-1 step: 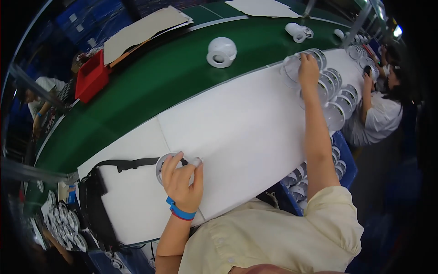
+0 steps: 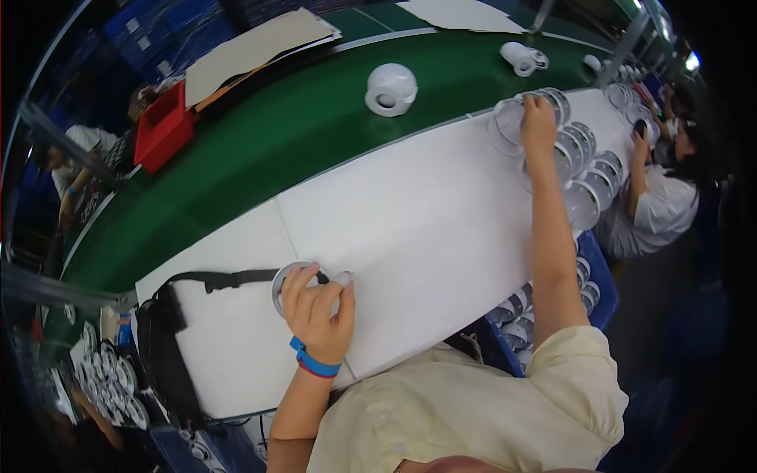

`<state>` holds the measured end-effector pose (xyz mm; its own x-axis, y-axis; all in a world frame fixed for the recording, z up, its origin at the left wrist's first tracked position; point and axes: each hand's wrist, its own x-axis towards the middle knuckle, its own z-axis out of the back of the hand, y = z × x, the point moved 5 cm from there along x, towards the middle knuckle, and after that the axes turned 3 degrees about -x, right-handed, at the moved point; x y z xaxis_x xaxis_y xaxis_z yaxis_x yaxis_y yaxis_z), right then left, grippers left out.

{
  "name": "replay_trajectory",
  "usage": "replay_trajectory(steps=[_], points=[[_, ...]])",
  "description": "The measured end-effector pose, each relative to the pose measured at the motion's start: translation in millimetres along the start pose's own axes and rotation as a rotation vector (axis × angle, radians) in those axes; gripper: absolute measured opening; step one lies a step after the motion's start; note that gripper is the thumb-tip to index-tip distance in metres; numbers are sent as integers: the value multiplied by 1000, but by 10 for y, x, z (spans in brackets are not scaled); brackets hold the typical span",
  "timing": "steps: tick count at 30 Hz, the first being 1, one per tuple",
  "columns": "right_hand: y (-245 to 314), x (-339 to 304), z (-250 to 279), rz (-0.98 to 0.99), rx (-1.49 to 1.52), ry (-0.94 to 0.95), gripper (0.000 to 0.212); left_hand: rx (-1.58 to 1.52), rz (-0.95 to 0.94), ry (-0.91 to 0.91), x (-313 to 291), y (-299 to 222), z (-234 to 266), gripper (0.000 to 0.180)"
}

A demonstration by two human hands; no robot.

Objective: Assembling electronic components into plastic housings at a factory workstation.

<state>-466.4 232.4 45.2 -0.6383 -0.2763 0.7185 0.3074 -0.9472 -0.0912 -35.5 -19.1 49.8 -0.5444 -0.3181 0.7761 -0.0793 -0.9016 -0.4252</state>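
Dome point(image 2: 506, 130) sits toward the mat's point(image 2: 418, 229) far right end, just left of the right hand point(image 2: 539, 126), the nearer one, fingertips at its rim; mat-left, the left hand point(image 2: 320, 315) curls over a ring point(image 2: 279, 293). I can't tell whether either grips.

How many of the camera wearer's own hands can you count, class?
2. The left hand is at a white ring, on the left of the table; the right hand is at a clear dome, far right. Neither looks fully hidden.
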Motion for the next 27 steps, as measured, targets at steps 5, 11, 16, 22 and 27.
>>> replay_trajectory(steps=[5,11,16,22,27], points=[[515,-238,278,138,329,-31,28,37,-9,-87,-80,71,7,22],[1184,-725,915,119,763,354,50,155,-65,-158,-111,151,48,27],[1472,-788,980,335,1067,1073,93,239,-63,-200,-173,201,84,21],[1966,-920,126,-430,1709,730,75,217,-51,-206,-120,165,111,19],[2250,-890,268,-520,1787,590,61,196,-6,-200,-141,230,183,20]])
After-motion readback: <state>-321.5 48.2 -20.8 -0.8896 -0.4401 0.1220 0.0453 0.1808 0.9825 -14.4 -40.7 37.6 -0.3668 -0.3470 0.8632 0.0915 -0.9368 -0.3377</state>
